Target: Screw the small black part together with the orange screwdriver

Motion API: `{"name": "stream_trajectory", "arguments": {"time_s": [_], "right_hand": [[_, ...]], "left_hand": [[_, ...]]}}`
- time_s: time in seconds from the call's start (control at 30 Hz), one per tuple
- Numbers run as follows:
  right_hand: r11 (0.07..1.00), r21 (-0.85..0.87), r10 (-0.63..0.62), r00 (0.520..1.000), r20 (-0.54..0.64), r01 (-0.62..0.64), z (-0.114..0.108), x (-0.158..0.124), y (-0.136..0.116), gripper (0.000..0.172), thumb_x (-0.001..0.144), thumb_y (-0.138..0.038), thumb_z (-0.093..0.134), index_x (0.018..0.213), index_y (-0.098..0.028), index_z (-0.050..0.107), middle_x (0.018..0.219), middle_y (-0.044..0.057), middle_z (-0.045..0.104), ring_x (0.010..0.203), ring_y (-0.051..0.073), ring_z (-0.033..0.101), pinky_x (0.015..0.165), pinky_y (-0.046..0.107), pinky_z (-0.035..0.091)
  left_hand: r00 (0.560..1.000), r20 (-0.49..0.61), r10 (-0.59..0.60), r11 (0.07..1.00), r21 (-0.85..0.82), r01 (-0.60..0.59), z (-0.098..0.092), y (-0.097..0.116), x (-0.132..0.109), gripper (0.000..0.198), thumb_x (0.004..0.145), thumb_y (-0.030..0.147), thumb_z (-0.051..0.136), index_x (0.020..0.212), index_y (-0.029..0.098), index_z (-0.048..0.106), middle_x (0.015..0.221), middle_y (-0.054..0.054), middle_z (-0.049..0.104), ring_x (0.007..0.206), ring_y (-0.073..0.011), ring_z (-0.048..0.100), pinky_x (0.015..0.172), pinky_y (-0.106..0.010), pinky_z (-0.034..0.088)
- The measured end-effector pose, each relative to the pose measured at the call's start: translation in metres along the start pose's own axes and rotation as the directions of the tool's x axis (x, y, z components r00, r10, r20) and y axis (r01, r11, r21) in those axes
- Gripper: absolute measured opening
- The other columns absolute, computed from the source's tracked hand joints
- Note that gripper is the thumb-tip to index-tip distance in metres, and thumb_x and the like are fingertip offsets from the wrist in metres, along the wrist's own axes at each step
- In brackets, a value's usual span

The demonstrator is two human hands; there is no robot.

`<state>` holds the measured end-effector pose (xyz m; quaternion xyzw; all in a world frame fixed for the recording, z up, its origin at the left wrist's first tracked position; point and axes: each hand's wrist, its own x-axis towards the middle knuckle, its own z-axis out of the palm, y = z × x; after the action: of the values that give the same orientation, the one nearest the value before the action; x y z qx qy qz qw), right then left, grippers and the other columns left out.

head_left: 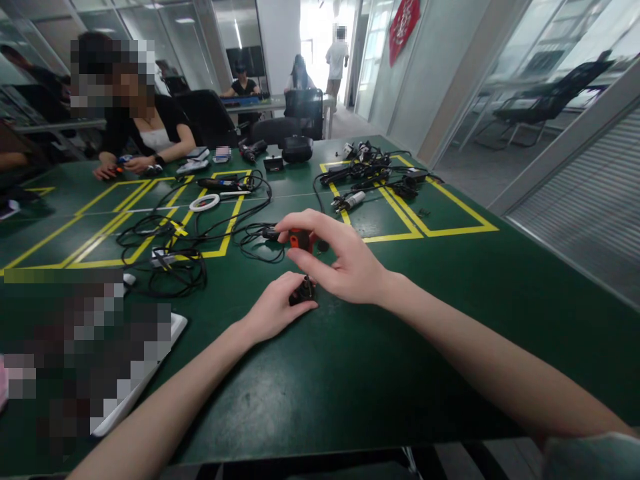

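My right hand [345,257] is closed around the orange and black handle of a screwdriver [301,240], held upright over the table. Just below it, my left hand [275,303] grips a small black part with metal bits [306,291], steadying it against the green tabletop [310,387]. The screwdriver's tip points down at this part, but I cannot tell whether it touches. Beyond my right fingers lies a small round black piece [323,247].
Tangled black cables [185,277] lie to the left, near a white ring [204,203]. Cables and adapters [365,170] are piled at the back right. Yellow tape [395,235] marks the table. A co-worker [165,133] sits at the far left; a white-edged object [170,337] lies near my left arm.
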<state>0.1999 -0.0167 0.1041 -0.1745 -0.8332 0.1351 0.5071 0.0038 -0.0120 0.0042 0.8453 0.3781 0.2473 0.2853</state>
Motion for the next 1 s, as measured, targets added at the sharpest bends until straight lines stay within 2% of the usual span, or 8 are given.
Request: {"name": "stream_trajectory", "arguments": {"time_s": [0.13,0.27,0.47,0.67,1.0], "right_hand": [[1.000,0.012,-0.018,1.000,-0.002,0.018,0.001,0.001,-0.004,0.024,0.106,-0.012,0.059,0.129,-0.014,0.062,0.128,0.012,0.076,0.118,0.017,0.073,0.099,0.033,0.060],[1.000,0.009,-0.017,1.000,0.010,0.017,0.001,0.002,-0.008,0.025,0.105,-0.010,0.060,0.129,-0.013,0.062,0.130,0.012,0.076,0.122,0.018,0.072,0.103,0.034,0.060],[1.000,0.002,-0.013,1.000,0.027,0.013,0.000,0.003,-0.009,0.025,0.106,-0.010,0.059,0.130,-0.015,0.062,0.131,0.010,0.076,0.122,0.018,0.072,0.106,0.037,0.061],[1.000,-0.017,-0.024,0.999,0.033,0.024,-0.002,0.003,-0.007,0.026,0.105,-0.009,0.060,0.131,-0.012,0.062,0.129,0.011,0.075,0.122,0.018,0.072,0.108,0.037,0.060],[0.999,-0.009,-0.041,0.997,0.058,0.041,-0.005,0.004,-0.007,0.030,0.104,-0.008,0.056,0.134,-0.009,0.060,0.132,0.012,0.074,0.127,0.018,0.070,0.111,0.038,0.059]], "left_hand": [[0.996,0.084,-0.010,0.997,-0.078,0.017,-0.008,0.003,0.000,0.020,0.096,0.033,0.076,0.109,0.017,0.074,0.109,-0.008,0.079,0.103,-0.0278,0.073,0.097,-0.041,0.060],[0.990,0.144,-0.001,0.990,-0.140,0.021,-0.016,0.004,0.002,0.021,0.096,0.032,0.075,0.111,0.018,0.074,0.111,-0.006,0.080,0.107,-0.0280,0.074,0.101,-0.041,0.060],[0.983,0.179,0.031,0.993,-0.114,-0.011,-0.020,0.003,0.003,0.022,0.098,0.029,0.071,0.116,0.017,0.072,0.119,-0.009,0.079,0.112,-0.0289,0.074,0.102,-0.042,0.060],[0.987,0.151,0.054,0.990,-0.136,-0.034,-0.020,-0.001,0.005,0.029,0.094,0.030,0.078,0.119,0.017,0.072,0.126,-0.010,0.078,0.117,-0.0288,0.073,0.107,-0.042,0.058],[0.988,0.141,0.058,0.989,-0.146,-0.037,-0.024,-0.001,0.006,0.024,0.092,0.033,0.077,0.109,0.016,0.076,0.114,-0.009,0.080,0.110,-0.0287,0.073,0.103,-0.041,0.058]]}}
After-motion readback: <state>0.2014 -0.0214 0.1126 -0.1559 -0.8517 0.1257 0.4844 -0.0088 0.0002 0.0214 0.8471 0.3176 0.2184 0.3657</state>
